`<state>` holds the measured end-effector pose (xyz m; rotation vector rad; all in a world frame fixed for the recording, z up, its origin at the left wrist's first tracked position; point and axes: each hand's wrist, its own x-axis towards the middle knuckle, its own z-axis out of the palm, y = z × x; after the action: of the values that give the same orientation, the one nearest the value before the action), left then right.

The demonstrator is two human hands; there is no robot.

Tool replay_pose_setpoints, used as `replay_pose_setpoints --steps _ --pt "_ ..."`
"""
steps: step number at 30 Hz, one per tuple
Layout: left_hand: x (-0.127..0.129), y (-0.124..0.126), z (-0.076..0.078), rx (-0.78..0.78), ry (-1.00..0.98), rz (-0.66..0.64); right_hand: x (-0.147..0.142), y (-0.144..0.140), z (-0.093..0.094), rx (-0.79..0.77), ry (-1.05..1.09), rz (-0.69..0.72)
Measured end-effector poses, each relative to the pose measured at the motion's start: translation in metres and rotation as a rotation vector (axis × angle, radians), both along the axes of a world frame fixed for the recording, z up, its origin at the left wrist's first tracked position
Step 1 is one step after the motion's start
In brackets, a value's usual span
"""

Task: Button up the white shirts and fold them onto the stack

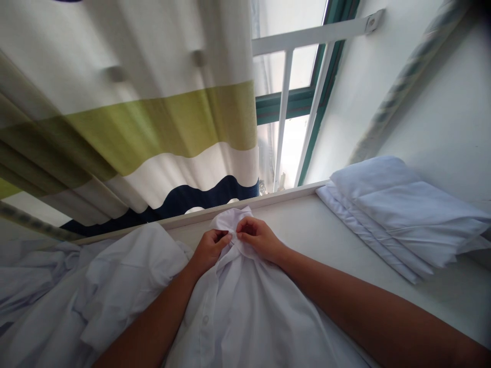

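A white button-up shirt (245, 312) lies spread on the white surface, its collar end toward the window and its body running down toward me. My left hand (210, 250) pinches the cloth at the left of the collar opening. Close beside it, my right hand (261, 237) pinches the right side of the same collar area, thumb and forefinger together. The fingertips of both hands nearly meet. Whatever small part sits between them is hidden. A button (205, 320) shows on the front edge lower down.
Several folded white garments (399, 204) are stacked at the right by the wall. Crumpled white clothes (126, 276) lie in a heap at the left. Behind the surface (291, 220) hang a striped curtain (161, 117) and a white window railing (310, 38).
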<state>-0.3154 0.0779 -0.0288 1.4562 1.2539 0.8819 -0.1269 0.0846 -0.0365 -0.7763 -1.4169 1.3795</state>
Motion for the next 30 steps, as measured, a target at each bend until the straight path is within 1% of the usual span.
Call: replay_pose_setpoints --steps 4,9,11,14,16,19,21,25,30 --pt "0.0007 -0.0023 0.0028 -0.009 -0.025 0.001 0.0008 0.0001 0.0010 0.016 0.018 0.007" --pt "0.0043 -0.0040 0.0069 -0.004 -0.052 -0.082 -0.0006 -0.0005 -0.0041 0.083 -0.084 -0.035" --pt "0.0053 -0.0041 0.0071 0.014 -0.028 -0.093 -0.0006 -0.0013 -0.0049 0.090 -0.120 -0.028" --pt "0.0055 -0.0041 0.0046 0.037 0.051 -0.062 0.0001 -0.0025 -0.0032 0.079 -0.149 0.001" --pt "0.0049 -0.0038 0.0019 0.045 0.072 -0.037 0.0005 -0.0029 -0.0013 0.061 -0.126 0.004" --pt "0.0046 -0.0031 -0.0004 0.047 0.037 0.001 0.0007 -0.0028 0.0006 0.038 -0.071 -0.016" --pt "0.0052 -0.0029 0.0008 0.036 0.025 0.023 0.0007 -0.0024 0.0007 0.040 -0.060 -0.029" --pt "0.0064 -0.0036 0.0051 0.004 0.010 0.020 0.0001 -0.0001 -0.0011 0.066 -0.066 -0.057" --pt "0.0072 -0.0050 0.0008 0.055 0.048 0.033 -0.0021 0.0047 -0.0055 0.082 -0.093 -0.095"
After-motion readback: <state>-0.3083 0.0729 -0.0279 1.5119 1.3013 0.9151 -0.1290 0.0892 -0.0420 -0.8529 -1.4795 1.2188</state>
